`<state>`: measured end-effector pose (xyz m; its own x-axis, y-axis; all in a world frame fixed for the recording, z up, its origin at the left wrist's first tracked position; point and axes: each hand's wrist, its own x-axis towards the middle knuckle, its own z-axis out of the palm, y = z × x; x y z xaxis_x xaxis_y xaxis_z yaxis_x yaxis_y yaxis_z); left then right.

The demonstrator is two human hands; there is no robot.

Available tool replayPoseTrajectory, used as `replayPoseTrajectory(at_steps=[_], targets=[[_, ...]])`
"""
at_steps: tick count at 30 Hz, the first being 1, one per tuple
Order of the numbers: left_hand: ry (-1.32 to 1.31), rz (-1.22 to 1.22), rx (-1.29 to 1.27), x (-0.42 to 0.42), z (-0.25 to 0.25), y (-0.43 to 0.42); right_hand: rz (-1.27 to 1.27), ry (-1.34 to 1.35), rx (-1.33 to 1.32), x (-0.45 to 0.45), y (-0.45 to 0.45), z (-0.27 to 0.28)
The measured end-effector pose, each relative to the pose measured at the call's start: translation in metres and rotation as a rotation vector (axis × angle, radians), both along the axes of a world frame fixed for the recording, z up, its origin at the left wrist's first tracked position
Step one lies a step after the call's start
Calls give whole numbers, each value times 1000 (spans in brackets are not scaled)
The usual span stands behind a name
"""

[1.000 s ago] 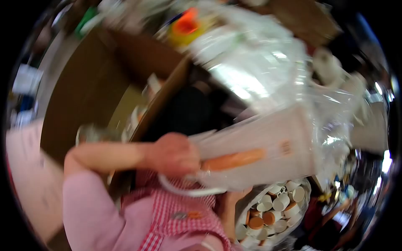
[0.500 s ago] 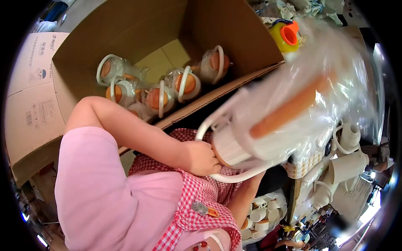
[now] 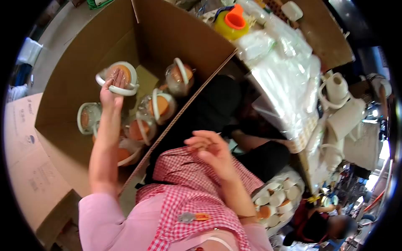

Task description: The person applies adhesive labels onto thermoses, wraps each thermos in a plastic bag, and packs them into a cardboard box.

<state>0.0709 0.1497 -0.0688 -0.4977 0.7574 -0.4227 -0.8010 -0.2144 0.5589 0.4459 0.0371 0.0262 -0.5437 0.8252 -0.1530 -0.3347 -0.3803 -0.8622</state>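
- The cup (image 3: pixel 129 71) is under my left hand (image 3: pixel 110 92), beyond the box's (image 3: pixel 92 58) near edge; I can't tell my grip.
- My right hand (image 3: pixel 213 153), loosely spread, is outside that edge.

The big box (image 3: pixel 180 39) in the upper left is brown. The jugs (image 3: pixel 160 106) inside have white handles (image 3: pixel 125 90) and orange-brown ends. At the bottom, the apron (image 3: pixel 180 198) has little red and white checks over a pink top (image 3: pixel 100 219). Up high, a yellow pot (image 3: pixel 226 31) has an orange spout (image 3: pixel 236 17).
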Motion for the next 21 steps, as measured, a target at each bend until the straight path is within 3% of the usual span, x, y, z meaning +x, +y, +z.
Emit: replayPoseTrajectory(at_steps=[4,8,9,10,11,12,14,16,18,21], targets=[[-314,196,-170,-120,-212,-27,-290,-140,-68,43,-20,-9],[-548,-83,-173,-103,-268,-36,-553,-301,-119,94,-20,-12],[-333,-9,-371,-115,-261,-31,-561,-252,-91,99,-5,-16],[-127,-101,-575,-77,-203,-52,-600,-297,-55,110,-18,-6],[13,-212,-746,-106,-218,-50,-620,-292,-12,121,5,0],[55,-426,-632,-87,-195,-60,-699,-323,31,133,10,0],[379,-250,-1000,-74,-163,-59,-843,-411,75,178,17,14],[484,-304,-945,-101,-183,-43,-1085,-466,69,234,26,27],[442,-231,-895,-62,-141,-1,-1334,-357,4,289,34,36],[676,-369,-695,46,-57,61,-1580,-260,-30,346,46,44]])
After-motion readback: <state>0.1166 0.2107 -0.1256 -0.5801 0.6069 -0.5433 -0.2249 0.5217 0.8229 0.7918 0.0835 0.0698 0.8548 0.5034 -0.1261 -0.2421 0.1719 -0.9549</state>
